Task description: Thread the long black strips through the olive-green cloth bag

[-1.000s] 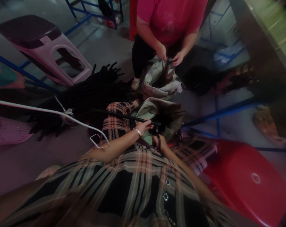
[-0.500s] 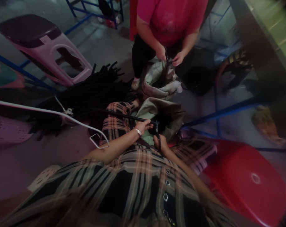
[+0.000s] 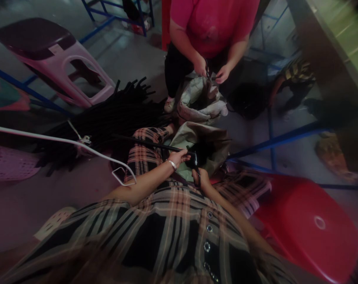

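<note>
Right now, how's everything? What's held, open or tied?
Black rod: held in the left hand
Scissors: held in the right hand; too dark to tell if open
Near sack: open
Far sack: open
Black bundle: tied with white string

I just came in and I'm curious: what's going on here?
The person wearing the camera holds a long black strip in the left hand and scissors in the right hand, blades close to the strip's end, over an open sack. Opposite, a co-worker in pink has something dark in hand over another open sack. A tied bundle of black strips lies on the floor.
</note>
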Action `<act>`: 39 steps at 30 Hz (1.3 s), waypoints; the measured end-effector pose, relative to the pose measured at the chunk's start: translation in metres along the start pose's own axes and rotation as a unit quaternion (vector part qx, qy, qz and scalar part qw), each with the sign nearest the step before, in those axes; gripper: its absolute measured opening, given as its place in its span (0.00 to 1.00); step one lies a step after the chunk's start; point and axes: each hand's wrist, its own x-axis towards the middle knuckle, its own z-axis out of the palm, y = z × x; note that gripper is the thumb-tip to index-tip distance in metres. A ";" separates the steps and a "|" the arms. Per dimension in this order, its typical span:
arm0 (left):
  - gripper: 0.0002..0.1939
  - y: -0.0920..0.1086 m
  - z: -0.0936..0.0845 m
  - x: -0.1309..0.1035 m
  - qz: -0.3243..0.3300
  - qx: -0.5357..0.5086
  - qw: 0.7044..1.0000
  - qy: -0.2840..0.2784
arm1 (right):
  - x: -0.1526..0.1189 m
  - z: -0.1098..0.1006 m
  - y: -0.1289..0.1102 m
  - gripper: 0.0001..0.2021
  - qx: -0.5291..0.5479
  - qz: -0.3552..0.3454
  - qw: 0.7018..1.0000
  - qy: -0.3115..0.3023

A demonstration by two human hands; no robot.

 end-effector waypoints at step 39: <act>0.17 0.210 -0.152 0.002 0.353 -0.232 0.862 0.282 | 0.013 -0.008 0.002 0.16 0.008 0.048 0.998 -0.025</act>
